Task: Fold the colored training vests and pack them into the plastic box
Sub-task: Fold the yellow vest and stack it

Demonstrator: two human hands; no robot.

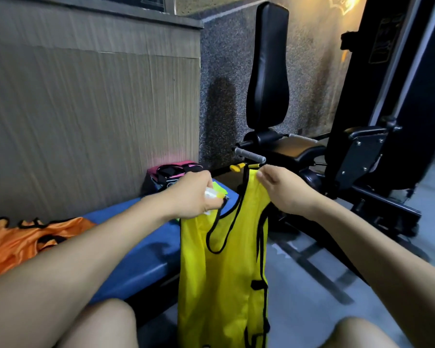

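An orange vest (15, 243) of shiny thin fabric with black edging lies crumpled on the blue padded desk (146, 249) at far left. Further right, the left hand (194, 197) has its fingers curled around one shoulder strap of a yellow vest (224, 272), bunching it together with some pale material. The yellow vest is smooth, glossy cloth trimmed in black binding, hanging straight down between the person's knees beyond the desk's edge. The right hand (284, 192) pinches the other strap at its top between thumb and fingertips, holding it raised.
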